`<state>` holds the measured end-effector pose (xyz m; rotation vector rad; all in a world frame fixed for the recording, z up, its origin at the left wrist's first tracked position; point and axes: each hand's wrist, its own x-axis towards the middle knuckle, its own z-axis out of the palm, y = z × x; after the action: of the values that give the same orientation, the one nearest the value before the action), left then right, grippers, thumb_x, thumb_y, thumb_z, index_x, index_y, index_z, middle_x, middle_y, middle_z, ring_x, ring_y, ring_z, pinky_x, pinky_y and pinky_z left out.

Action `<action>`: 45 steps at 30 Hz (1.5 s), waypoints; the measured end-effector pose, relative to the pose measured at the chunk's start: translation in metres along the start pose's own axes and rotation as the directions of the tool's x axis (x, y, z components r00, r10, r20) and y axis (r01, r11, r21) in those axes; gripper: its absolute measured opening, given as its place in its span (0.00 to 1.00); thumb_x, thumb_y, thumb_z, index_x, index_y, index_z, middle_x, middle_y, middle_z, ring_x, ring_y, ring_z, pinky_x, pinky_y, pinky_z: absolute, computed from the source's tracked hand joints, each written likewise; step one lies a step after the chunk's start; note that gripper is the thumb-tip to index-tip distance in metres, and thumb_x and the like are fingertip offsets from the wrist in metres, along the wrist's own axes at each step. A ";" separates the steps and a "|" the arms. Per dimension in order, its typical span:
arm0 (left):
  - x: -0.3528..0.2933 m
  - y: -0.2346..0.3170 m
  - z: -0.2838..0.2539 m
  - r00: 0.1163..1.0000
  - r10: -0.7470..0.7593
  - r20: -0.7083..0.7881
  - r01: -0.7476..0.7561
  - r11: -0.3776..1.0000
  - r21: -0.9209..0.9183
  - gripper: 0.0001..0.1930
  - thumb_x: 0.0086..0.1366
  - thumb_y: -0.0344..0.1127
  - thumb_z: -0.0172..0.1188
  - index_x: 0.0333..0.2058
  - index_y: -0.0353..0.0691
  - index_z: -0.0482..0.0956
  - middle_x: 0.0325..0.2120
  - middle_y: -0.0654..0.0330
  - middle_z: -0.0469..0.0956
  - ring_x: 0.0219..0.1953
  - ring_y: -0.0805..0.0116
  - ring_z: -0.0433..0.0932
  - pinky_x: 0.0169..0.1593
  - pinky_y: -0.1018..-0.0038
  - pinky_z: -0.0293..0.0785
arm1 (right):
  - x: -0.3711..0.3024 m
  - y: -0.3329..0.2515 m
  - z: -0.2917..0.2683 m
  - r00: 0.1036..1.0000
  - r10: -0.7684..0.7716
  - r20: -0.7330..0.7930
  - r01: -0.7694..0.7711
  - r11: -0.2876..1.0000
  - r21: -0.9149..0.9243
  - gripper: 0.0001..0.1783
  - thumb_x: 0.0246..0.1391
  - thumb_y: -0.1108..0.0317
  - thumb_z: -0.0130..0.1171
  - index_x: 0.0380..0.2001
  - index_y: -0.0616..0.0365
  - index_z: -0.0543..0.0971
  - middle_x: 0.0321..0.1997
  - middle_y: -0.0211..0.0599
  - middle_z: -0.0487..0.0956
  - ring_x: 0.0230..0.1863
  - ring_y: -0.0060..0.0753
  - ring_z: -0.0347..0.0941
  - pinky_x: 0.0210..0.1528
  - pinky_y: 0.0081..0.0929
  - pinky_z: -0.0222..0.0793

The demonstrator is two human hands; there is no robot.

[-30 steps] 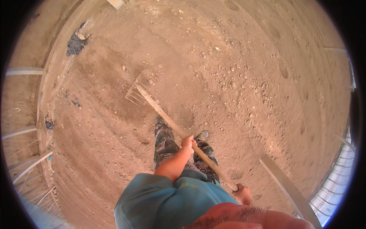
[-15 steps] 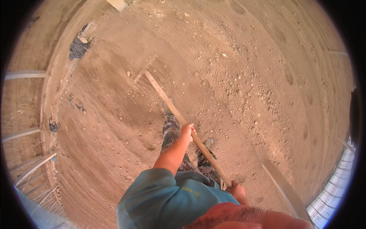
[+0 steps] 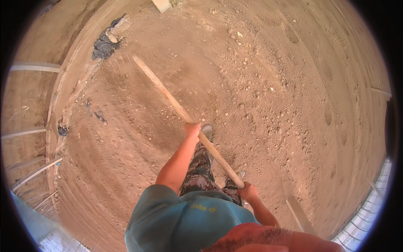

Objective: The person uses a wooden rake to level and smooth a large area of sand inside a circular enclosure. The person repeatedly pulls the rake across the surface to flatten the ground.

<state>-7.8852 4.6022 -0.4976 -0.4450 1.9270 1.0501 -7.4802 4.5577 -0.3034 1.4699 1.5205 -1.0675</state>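
A long wooden-handled rake (image 3: 163,92) slants across the brown soil (image 3: 260,138), its far end up and to the left. My left hand (image 3: 193,129) is closed round the handle about midway along. Near my waist, my right hand (image 3: 248,192) grips the handle's near end. The rake's toothed head is smeared by motion and barely shows at the far end, close to a dark torn sheet (image 3: 105,45) on the ground.
A low earth ledge (image 3: 54,101) with pale poles (image 3: 35,67) runs along the left. A pale post (image 3: 299,214) stands at lower right, and a light block (image 3: 161,5) lies at the top. My shoes (image 3: 206,130) stand on crumbly soil.
The rake's head has moved away to the left, towards the dark sheet. Both hands have shifted left and up with the handle, still gripping it.
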 end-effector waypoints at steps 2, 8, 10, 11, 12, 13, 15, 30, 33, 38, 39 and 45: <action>0.037 0.052 -0.043 0.995 0.100 -0.027 -0.102 0.991 -0.092 0.08 0.63 0.28 0.73 0.31 0.36 0.80 0.23 0.57 0.80 0.24 0.63 0.78 0.30 0.62 0.73 | 0.040 -0.049 -0.001 0.965 -0.232 0.119 0.217 0.968 0.127 0.23 0.57 0.52 0.71 0.52 0.51 0.88 0.38 0.45 0.89 0.40 0.50 0.89 0.45 0.46 0.85; 0.055 0.204 -0.065 0.978 0.206 -0.014 -0.203 0.945 -0.256 0.19 0.71 0.26 0.68 0.53 0.32 0.67 0.29 0.58 0.77 0.25 0.68 0.77 0.28 0.66 0.76 | 0.121 -0.195 -0.054 0.650 -0.497 0.575 -0.177 0.637 0.751 0.23 0.65 0.56 0.77 0.55 0.58 0.85 0.28 0.29 0.82 0.22 0.21 0.76 0.24 0.26 0.74; 0.075 0.224 -0.066 0.955 0.295 0.024 -0.281 0.930 -0.237 0.22 0.74 0.25 0.66 0.57 0.33 0.62 0.29 0.59 0.75 0.25 0.69 0.77 0.27 0.68 0.77 | 0.138 -0.242 -0.059 0.807 -0.430 0.404 -0.003 0.682 0.731 0.29 0.66 0.46 0.75 0.55 0.59 0.84 0.28 0.28 0.81 0.22 0.22 0.76 0.25 0.27 0.74; 0.085 0.222 -0.061 0.954 0.298 -0.014 -0.294 0.931 -0.218 0.23 0.73 0.26 0.67 0.57 0.34 0.62 0.29 0.58 0.75 0.25 0.69 0.77 0.26 0.68 0.77 | 0.147 -0.264 -0.058 0.864 -0.398 0.307 0.076 0.707 0.703 0.32 0.66 0.41 0.75 0.55 0.59 0.84 0.28 0.28 0.81 0.23 0.22 0.76 0.25 0.28 0.74; 0.092 0.215 -0.047 0.953 0.300 -0.046 -0.303 0.932 -0.198 0.23 0.73 0.26 0.67 0.57 0.34 0.63 0.29 0.58 0.75 0.25 0.69 0.77 0.25 0.69 0.77 | 0.154 -0.281 -0.058 0.875 -0.386 0.292 0.080 0.710 0.699 0.34 0.66 0.38 0.73 0.55 0.60 0.84 0.28 0.28 0.80 0.22 0.22 0.76 0.25 0.27 0.74; 0.105 0.207 -0.035 0.951 0.300 -0.074 -0.309 0.934 -0.179 0.23 0.72 0.27 0.67 0.57 0.34 0.63 0.29 0.58 0.75 0.24 0.69 0.77 0.24 0.69 0.77 | 0.162 -0.295 -0.058 0.888 -0.369 0.275 0.082 0.714 0.695 0.36 0.67 0.35 0.70 0.56 0.60 0.84 0.27 0.28 0.80 0.22 0.22 0.76 0.25 0.27 0.75; 0.162 0.204 -0.034 0.965 0.255 -0.054 -0.260 0.956 -0.132 0.18 0.74 0.30 0.68 0.53 0.33 0.67 0.29 0.57 0.77 0.24 0.67 0.78 0.25 0.66 0.78 | 0.173 -0.336 -0.063 0.891 -0.373 0.259 0.120 0.743 0.658 0.37 0.73 0.31 0.60 0.51 0.61 0.82 0.26 0.30 0.79 0.23 0.24 0.76 0.22 0.31 0.72; 0.273 0.200 -0.021 0.998 0.058 0.021 -0.061 0.980 0.190 0.10 0.71 0.28 0.67 0.44 0.30 0.75 0.26 0.53 0.77 0.21 0.59 0.79 0.24 0.56 0.79 | 0.175 -0.383 -0.075 0.842 -0.357 0.405 -0.206 0.481 0.852 0.25 0.82 0.44 0.52 0.52 0.59 0.75 0.31 0.31 0.78 0.21 0.23 0.71 0.18 0.28 0.65; 0.246 0.178 -0.017 0.999 0.051 0.012 -0.052 0.987 0.154 0.11 0.71 0.29 0.68 0.43 0.30 0.76 0.24 0.54 0.77 0.19 0.60 0.79 0.23 0.56 0.79 | 0.156 -0.358 -0.082 0.859 -0.344 0.379 -0.182 0.486 0.855 0.24 0.80 0.48 0.58 0.52 0.62 0.77 0.28 0.29 0.77 0.20 0.21 0.71 0.18 0.26 0.66; 0.187 0.105 -0.004 0.993 -0.029 0.111 0.051 0.979 -0.199 0.12 0.70 0.33 0.72 0.35 0.37 0.76 0.21 0.58 0.76 0.17 0.61 0.77 0.20 0.60 0.76 | 0.123 -0.271 -0.065 0.901 -0.314 0.298 0.006 0.698 0.716 0.27 0.66 0.49 0.73 0.48 0.66 0.80 0.27 0.33 0.80 0.21 0.24 0.76 0.21 0.29 0.70; 0.166 0.084 0.002 0.977 -0.146 0.155 0.180 0.956 -0.232 0.13 0.71 0.33 0.72 0.34 0.38 0.75 0.20 0.60 0.75 0.18 0.62 0.76 0.21 0.60 0.75 | 0.115 -0.248 -0.064 0.920 -0.293 0.261 0.059 0.760 0.647 0.28 0.63 0.50 0.76 0.48 0.67 0.80 0.27 0.34 0.81 0.22 0.24 0.77 0.21 0.30 0.71; 0.066 -0.001 0.031 0.915 -0.342 0.213 0.384 0.900 -0.204 0.11 0.71 0.34 0.72 0.38 0.42 0.75 0.24 0.61 0.75 0.20 0.66 0.75 0.24 0.63 0.74 | 0.078 -0.126 -0.023 0.957 -0.116 0.265 -0.032 0.866 0.499 0.25 0.57 0.58 0.76 0.54 0.59 0.85 0.27 0.36 0.84 0.21 0.25 0.78 0.25 0.31 0.75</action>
<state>-7.9053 4.6327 -0.5609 -0.7947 1.4919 1.0377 -7.6099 4.6092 -0.3594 1.5291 1.1174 -1.7171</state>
